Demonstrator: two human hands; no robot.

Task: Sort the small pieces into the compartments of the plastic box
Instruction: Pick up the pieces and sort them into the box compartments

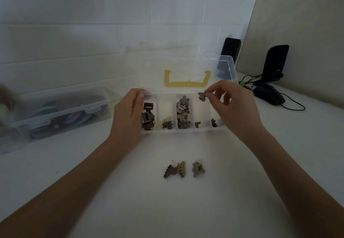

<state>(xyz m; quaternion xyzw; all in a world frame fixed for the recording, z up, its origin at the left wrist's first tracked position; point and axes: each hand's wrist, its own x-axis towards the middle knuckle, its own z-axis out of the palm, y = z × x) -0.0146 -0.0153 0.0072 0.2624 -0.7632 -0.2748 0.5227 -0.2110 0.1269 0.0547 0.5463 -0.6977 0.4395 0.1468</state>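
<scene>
A clear plastic box [167,131] with several compartments stands open on the white table, its lid [226,66] with a yellow handle [187,83] raised behind. The compartments hold small brown, tan and cream hair clips. My left hand [128,115] grips the box's left end, thumb on the far rim. My right hand [234,107] pinches a small brown clip [201,96] between thumb and forefinger above the fourth compartment from the left. Three loose clips lie on the table nearer me: a dark brown one [169,171], a tan one [181,169] and an olive one [197,169].
A closed clear container [55,111] with coloured items sits at the left. At the back right stand two black speakers [274,62], and a black mouse [269,93] lies with its cable trailing right. A tiled wall rises behind the box.
</scene>
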